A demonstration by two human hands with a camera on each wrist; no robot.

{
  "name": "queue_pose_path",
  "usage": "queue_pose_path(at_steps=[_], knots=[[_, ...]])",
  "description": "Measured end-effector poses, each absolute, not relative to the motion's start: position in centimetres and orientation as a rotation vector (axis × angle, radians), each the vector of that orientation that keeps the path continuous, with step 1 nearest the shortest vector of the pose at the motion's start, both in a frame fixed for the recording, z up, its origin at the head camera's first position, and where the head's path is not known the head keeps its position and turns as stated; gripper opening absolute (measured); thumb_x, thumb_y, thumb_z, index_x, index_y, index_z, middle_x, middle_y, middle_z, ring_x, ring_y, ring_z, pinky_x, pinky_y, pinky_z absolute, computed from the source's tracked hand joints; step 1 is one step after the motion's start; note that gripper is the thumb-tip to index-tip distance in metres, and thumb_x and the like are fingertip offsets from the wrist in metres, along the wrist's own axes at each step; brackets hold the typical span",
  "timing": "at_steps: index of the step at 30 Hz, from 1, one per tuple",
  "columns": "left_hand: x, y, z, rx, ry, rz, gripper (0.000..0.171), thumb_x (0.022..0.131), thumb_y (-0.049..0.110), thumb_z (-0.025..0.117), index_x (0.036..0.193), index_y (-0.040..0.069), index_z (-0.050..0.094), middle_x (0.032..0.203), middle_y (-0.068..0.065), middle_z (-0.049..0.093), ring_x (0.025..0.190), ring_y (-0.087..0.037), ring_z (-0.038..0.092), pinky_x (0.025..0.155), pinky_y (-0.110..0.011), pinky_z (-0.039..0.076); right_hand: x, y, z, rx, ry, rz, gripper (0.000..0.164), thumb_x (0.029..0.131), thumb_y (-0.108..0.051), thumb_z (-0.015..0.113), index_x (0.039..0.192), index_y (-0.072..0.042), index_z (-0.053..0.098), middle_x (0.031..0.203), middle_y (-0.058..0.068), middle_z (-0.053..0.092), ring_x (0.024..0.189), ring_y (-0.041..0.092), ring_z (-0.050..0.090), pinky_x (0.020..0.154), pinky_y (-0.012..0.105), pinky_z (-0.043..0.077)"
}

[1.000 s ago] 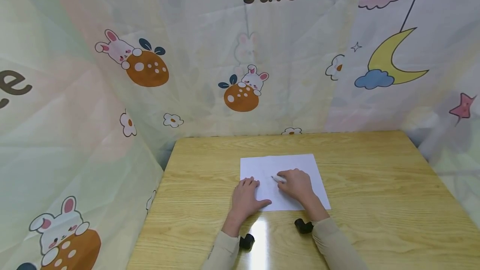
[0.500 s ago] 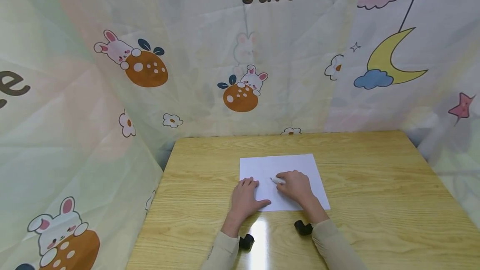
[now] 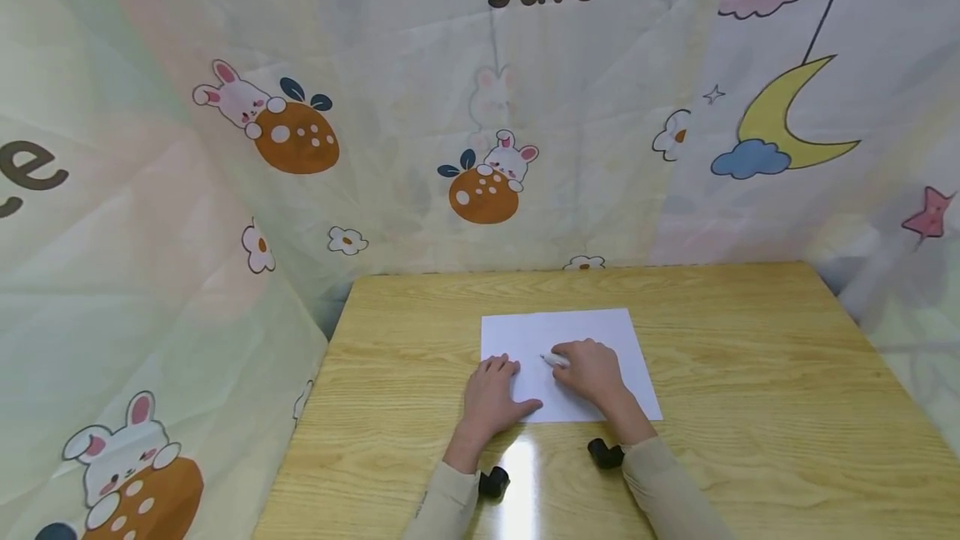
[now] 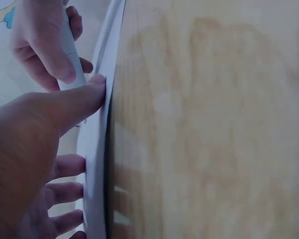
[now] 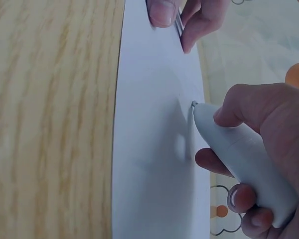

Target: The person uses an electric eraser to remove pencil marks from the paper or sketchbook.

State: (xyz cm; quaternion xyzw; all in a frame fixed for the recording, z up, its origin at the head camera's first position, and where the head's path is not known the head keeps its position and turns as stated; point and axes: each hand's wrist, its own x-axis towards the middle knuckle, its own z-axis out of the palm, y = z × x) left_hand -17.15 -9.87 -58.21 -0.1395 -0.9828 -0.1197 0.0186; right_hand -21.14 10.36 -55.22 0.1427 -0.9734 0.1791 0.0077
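A white sheet of paper [image 3: 592,323] lies on the wooden table. My left hand [image 3: 492,397] rests on its left part with straight fingers, the thumb spread along the near edge. My right hand [image 3: 594,373] holds a thick white pen-like tool [image 3: 556,360] over the middle of the sheet. In the right wrist view, thumb and fingers curl round the smooth white tool [image 5: 244,154], whose small dark tip meets or almost meets the paper. The left wrist view has the left thumb [image 4: 79,102] at the paper's edge, with the right hand [image 4: 45,40] beyond.
The wooden table [image 3: 750,373] extends on both sides of the sheet. Black wrist devices [image 3: 493,483] sit by both cuffs. A printed fabric curtain [image 3: 600,148] with rabbits and a moon hangs behind and at the sides.
The white tool's tip has shifted very slightly left and toward the person on the paper. My left hand stays in place on the sheet.
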Motion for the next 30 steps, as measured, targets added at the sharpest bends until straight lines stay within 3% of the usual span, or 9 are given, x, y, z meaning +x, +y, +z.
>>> queue_pose_path(at_steps=[9,17,30], knots=[[-17.2,-10.5,-57.1,-0.479,-3.128,-0.427,0.078,0.075,0.064,0.072,0.131,0.010,0.061,0.143,-0.013,0.048,0.134,-0.034,0.040,0.106,-0.042,0.039,-21.4,10.4,-55.3,0.417,-3.061,0.597,0.030,0.078,-0.026,0.071,0.107,-0.019,0.076,0.086,0.003,0.071,0.058,0.017,0.047,0.044,0.033,0.039],[-17.2,-10.6,-57.0,-0.489,-3.079,-0.315,0.079,0.071,0.070,0.070,0.126,0.013,0.065,0.132,-0.011,0.055,0.120,-0.029,0.049,0.095,-0.039,0.047,-21.3,10.3,-55.3,0.409,-3.074,0.603,0.031,0.078,-0.027,0.070,0.107,-0.020,0.076,0.089,0.003,0.072,0.059,0.016,0.049,0.045,0.033,0.041],[-16.7,-10.8,-57.6,-0.509,-3.046,-0.359,0.077,0.078,0.067,0.067,0.133,0.012,0.061,0.139,-0.014,0.052,0.127,-0.033,0.047,0.104,-0.042,0.040,-21.4,10.2,-55.3,0.465,-3.040,0.615,0.030,0.078,-0.025,0.072,0.107,-0.019,0.076,0.088,0.002,0.072,0.058,0.014,0.049,0.046,0.032,0.043]])
